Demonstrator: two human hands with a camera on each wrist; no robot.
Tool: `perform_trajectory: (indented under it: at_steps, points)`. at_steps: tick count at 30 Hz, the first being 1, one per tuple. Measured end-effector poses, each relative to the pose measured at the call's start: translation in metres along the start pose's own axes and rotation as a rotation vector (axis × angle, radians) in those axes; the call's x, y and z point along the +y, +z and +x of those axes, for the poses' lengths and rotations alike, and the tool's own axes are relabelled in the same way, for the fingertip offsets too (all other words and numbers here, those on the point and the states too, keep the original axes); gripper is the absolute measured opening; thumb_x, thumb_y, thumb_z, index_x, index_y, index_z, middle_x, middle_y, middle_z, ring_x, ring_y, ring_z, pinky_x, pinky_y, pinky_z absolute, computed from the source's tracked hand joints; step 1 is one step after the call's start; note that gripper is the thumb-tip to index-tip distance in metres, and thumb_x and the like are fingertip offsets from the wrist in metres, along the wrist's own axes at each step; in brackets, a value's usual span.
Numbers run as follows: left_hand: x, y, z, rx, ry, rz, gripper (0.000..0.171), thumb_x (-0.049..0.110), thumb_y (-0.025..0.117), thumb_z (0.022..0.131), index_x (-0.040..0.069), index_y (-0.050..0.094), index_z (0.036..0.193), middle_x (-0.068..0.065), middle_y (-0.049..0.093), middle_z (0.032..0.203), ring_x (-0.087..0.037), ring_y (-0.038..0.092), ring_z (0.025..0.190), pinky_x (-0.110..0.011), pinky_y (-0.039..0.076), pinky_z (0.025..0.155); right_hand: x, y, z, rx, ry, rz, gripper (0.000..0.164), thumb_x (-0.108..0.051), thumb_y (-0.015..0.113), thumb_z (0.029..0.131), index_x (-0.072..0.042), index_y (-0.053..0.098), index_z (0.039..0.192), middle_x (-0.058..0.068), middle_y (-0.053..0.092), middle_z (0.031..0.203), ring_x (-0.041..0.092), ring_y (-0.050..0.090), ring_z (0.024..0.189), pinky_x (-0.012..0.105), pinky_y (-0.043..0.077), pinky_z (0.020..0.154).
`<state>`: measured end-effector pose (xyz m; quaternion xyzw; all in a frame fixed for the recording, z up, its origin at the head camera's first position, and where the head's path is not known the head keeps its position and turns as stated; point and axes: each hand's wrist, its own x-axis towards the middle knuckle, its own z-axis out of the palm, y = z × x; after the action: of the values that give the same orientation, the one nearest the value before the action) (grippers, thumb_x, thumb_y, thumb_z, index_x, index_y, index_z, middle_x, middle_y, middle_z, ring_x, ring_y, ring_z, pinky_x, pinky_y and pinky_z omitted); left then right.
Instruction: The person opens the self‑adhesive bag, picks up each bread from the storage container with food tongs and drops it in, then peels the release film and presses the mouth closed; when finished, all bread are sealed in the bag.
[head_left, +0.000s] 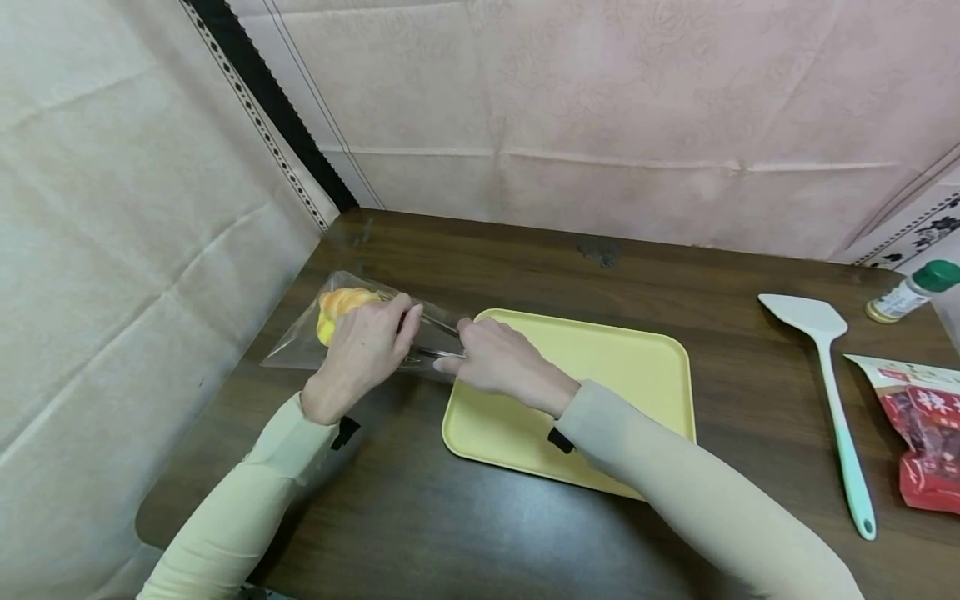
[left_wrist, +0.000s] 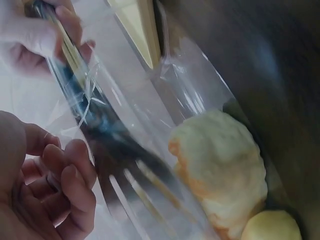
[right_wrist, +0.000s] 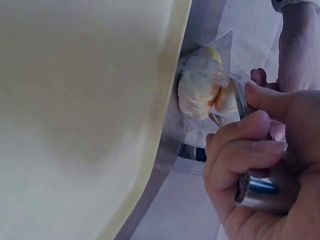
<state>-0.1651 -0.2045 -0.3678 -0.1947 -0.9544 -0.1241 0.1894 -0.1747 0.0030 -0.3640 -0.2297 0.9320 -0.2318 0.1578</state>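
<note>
My right hand grips steel tongs around their handle. Their slotted, fork-like end reaches into a clear plastic bag. Inside the bag lie a golden-topped bread roll and a smaller yellow round piece, both near the tongs' tip. Whether the tongs touch the bread is unclear. My left hand is over the bag, its curled fingers pinching the film near the mouth. Much of the bag's opening is hidden by the hands in the head view.
A yellow tray lies under the right forearm, beside the bag. To the right are a white spatula with a mint handle, a green-capped bottle and a red food packet. Cloth hangs behind the table.
</note>
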Motion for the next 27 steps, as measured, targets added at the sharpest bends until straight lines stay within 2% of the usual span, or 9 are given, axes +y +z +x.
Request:
perform_trajectory:
  at_steps: [5,9,12,16,22,27]
  points:
    - [-0.001,-0.002,0.001,0.003,-0.008,0.017,0.029,0.02,0.058,0.111,0.005,0.067,0.088,-0.003,0.052,0.057,-0.02,0.049,0.048,-0.035,0.038,0.047,0.013,-0.002,-0.017,-0.007,0.081,0.044,0.056,-0.052,0.073,0.103,-0.002,0.067,0.128,0.006,0.067,0.088,0.019,0.058,0.067,0.032,0.043,0.06]
    - [0.0,-0.003,0.002,-0.006,-0.021,0.013,0.034,0.02,0.058,0.111,0.006,0.061,0.08,-0.003,0.048,0.055,-0.02,0.045,0.047,-0.034,0.034,0.047,0.025,-0.007,-0.036,0.007,0.119,0.054,0.055,-0.052,0.073,0.102,-0.003,0.068,0.127,0.009,0.073,0.099,0.02,0.06,0.069,0.032,0.046,0.062]
    - [0.0,-0.003,0.002,-0.01,-0.031,0.018,0.04,0.02,0.058,0.11,0.009,0.052,0.073,-0.002,0.043,0.054,-0.019,0.042,0.046,-0.033,0.031,0.047,0.034,-0.013,-0.052,0.002,0.151,0.07,0.055,-0.051,0.074,0.102,-0.004,0.067,0.128,0.008,0.07,0.091,0.019,0.056,0.066,0.032,0.044,0.062]
    - [0.001,-0.001,0.004,-0.004,-0.033,0.017,0.037,0.02,0.06,0.109,0.009,0.055,0.074,-0.002,0.046,0.055,-0.02,0.044,0.047,-0.033,0.032,0.048,0.047,-0.021,-0.08,0.009,0.179,0.086,0.05,-0.05,0.074,0.102,-0.005,0.066,0.122,0.006,0.063,0.076,0.018,0.051,0.061,0.032,0.042,0.06]
    - [0.0,0.001,0.003,-0.019,-0.039,-0.001,0.037,0.019,0.06,0.108,0.009,0.055,0.073,-0.004,0.045,0.055,-0.019,0.043,0.047,-0.031,0.031,0.046,0.066,-0.025,-0.125,0.083,0.177,0.128,0.041,-0.05,0.075,0.1,-0.011,0.064,0.104,-0.001,0.059,0.068,0.015,0.051,0.059,0.031,0.04,0.057]
    - [-0.002,0.003,0.001,-0.021,-0.036,-0.017,0.037,0.017,0.06,0.108,0.009,0.054,0.072,-0.004,0.044,0.055,-0.018,0.041,0.047,-0.03,0.03,0.046,0.08,-0.024,-0.16,0.156,0.226,0.138,0.041,-0.055,0.075,0.099,-0.016,0.064,0.102,-0.005,0.053,0.065,0.012,0.047,0.06,0.029,0.038,0.056]
